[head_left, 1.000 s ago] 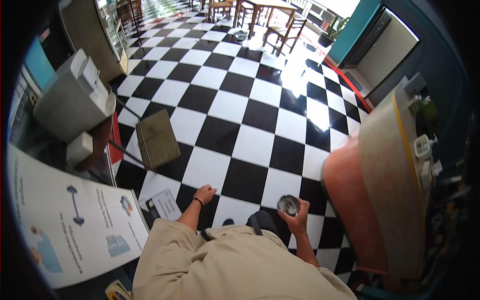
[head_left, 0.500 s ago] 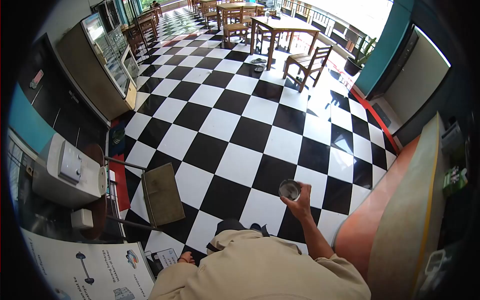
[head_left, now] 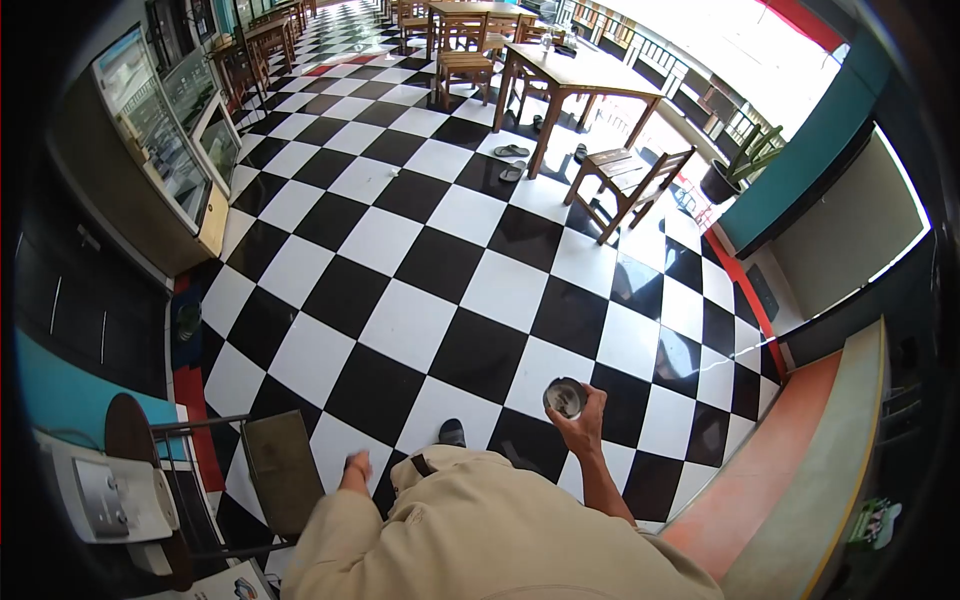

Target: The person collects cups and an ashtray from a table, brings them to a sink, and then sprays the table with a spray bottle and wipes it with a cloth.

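Grasping the round clear container (head_left: 564, 399) in my right hand (head_left: 586, 424), I carry it well short of the nearest table (head_left: 595, 74); my left hand's (head_left: 358, 467) grip is unclear. One shoe (head_left: 452, 433) points tableward, where a chair (head_left: 622, 172) stands alongside.

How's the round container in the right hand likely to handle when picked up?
The round container is probably stiff: its rim looks circular within the right hand's grip. Likely fairly light, since one hand holds it. Might roll if it lands on edge, given that round outline.
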Demonstrator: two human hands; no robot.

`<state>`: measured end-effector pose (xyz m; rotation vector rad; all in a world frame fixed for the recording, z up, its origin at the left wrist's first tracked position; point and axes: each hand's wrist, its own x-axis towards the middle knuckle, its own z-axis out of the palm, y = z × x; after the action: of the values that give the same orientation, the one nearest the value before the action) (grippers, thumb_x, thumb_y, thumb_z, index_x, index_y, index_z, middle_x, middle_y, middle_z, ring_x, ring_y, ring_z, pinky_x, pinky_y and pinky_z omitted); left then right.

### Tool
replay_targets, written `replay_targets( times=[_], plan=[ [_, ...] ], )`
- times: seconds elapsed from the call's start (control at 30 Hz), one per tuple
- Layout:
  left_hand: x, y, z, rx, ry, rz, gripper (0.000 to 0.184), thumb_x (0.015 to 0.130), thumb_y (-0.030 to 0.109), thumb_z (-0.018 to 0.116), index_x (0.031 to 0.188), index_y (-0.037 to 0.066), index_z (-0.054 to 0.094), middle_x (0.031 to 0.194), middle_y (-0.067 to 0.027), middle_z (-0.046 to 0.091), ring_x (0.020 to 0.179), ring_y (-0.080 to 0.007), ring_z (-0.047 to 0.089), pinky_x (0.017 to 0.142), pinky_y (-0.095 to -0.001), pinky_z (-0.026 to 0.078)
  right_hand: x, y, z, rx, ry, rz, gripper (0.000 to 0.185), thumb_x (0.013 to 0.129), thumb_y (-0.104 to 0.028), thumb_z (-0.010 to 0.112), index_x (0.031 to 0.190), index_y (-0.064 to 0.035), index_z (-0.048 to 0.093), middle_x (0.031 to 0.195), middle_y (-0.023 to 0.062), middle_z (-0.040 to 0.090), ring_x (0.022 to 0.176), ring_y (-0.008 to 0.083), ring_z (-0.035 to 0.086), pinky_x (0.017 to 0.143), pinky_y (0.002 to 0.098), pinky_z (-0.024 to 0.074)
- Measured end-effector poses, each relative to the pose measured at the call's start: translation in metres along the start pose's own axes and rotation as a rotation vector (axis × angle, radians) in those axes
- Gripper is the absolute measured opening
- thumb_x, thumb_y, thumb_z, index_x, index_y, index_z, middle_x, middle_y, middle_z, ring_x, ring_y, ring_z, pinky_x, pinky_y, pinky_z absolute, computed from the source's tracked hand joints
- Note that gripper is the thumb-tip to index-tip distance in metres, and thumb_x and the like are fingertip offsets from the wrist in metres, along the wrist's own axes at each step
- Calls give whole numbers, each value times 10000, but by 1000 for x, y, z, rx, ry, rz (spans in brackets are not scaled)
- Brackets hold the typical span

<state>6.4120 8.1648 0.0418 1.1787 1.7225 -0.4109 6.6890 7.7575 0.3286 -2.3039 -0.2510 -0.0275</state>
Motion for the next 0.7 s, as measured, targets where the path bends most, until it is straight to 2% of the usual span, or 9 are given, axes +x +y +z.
replay_targets(
  times=[0.03,0.07,0.13,0.2,0.4,0.5,0.53,0.63,0.7],
  plan=[
    [23,81,20,194,5,350,349,883,424,620,919,80,582,679,-99,565,563,-219,554,474,-423,451,21,3,-1,-40,14,33,806,648,-284,881,1265,26,465,1184,173,442,1131,324,494,965,441,443],
    [45,160,49,224,8,627,314,899,382,620,897,69,586,663,-65,570,547,-186,549,467,-377,446,45,6,-3,-85,47,36,801,653,-288,878,1265,30,470,1188,168,442,1132,318,495,968,437,443],
    [-9,328,89,240,-46,840,446,883,435,620,1021,13,665,1016,-220,698,994,-378,659,880,-444,513,95,13,-1,-36,108,135,791,660,-285,877,1263,30,474,1187,163,441,1128,312,498,969,427,446],
    [-95,460,107,197,-173,1101,397,918,403,614,1026,23,649,899,-146,696,881,-287,671,798,-377,520,143,31,14,0,154,221,782,671,-290,872,1265,28,474,1190,161,438,1123,306,502,969,417,446],
    [-140,657,158,118,-243,1256,333,940,369,611,1025,51,662,814,-47,667,754,-162,638,714,-312,512,342,56,76,61,154,332,831,652,-314,885,1274,48,469,1203,187,454,1164,356,467,1000,462,407],
    [4,639,171,149,-209,916,291,951,336,582,952,49,630,791,-45,648,648,-144,607,586,-305,519,478,46,101,22,118,190,821,644,-326,890,1265,27,487,1187,180,473,1154,351,477,996,450,411],
    [10,623,158,253,-160,566,315,937,368,568,949,56,610,770,-41,635,605,-170,597,543,-341,509,528,30,108,66,99,160,849,623,-328,904,1269,20,478,1191,186,481,1169,366,467,1007,472,397],
    [34,556,124,121,-46,-212,433,916,427,560,1129,57,631,1007,-153,679,933,-333,665,835,-510,534,671,-28,113,34,10,-21,850,631,-340,900,1285,-5,472,1194,182,488,1173,362,472,1002,468,398],
    [19,551,116,-30,-68,-329,437,913,436,557,1133,64,624,997,-146,672,914,-325,656,815,-505,523,761,-64,118,13,-30,-127,855,634,-351,895,1292,-11,469,1202,180,484,1183,356,467,1005,466,395]
  ],
)
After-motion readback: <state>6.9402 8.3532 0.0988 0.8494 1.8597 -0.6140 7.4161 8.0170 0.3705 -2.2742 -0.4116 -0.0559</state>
